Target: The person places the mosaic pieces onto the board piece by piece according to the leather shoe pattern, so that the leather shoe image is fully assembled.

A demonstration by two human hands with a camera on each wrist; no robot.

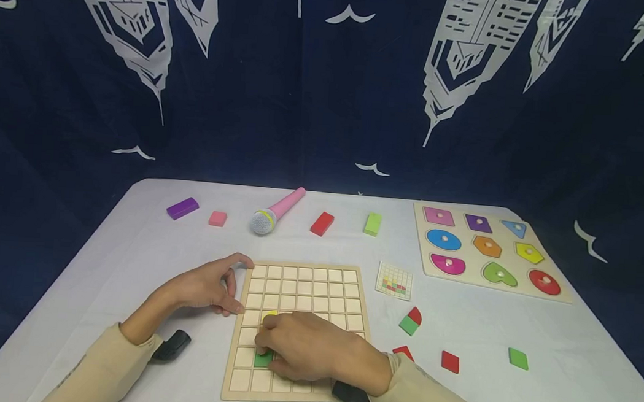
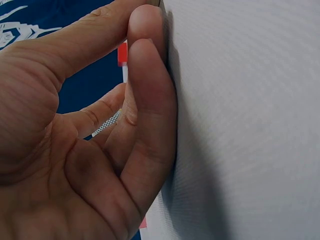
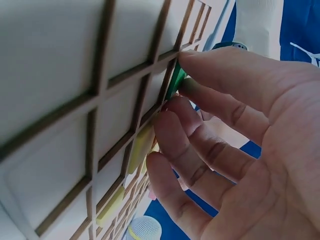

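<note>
A wooden grid board (image 1: 306, 286) lies on the white table. My right hand (image 1: 264, 347) rests on its lower left part and pinches a green square tile (image 1: 262, 359) at a cell. The right wrist view shows the green tile (image 3: 176, 80) on edge between thumb and fingers of that right hand (image 3: 240, 125), against the board (image 3: 75, 75). A yellow tile (image 1: 269, 314) sits in a cell just beyond the fingers, and yellow tiles (image 3: 140, 147) also show there. My left hand (image 1: 222, 287) rests on the table against the board's left edge, holding nothing. Its fingers (image 2: 150, 100) lie nearly straight against the white cloth.
A pink microphone (image 1: 277, 213) and purple (image 1: 182, 208), pink (image 1: 217, 218), red (image 1: 322, 224) and green (image 1: 373, 224) blocks line the far side. A shape puzzle (image 1: 516, 286) sits far right, a pattern card (image 1: 394, 280) beside the board. Loose tiles (image 1: 410, 321), (image 1: 450, 361), (image 1: 518, 359) lie right.
</note>
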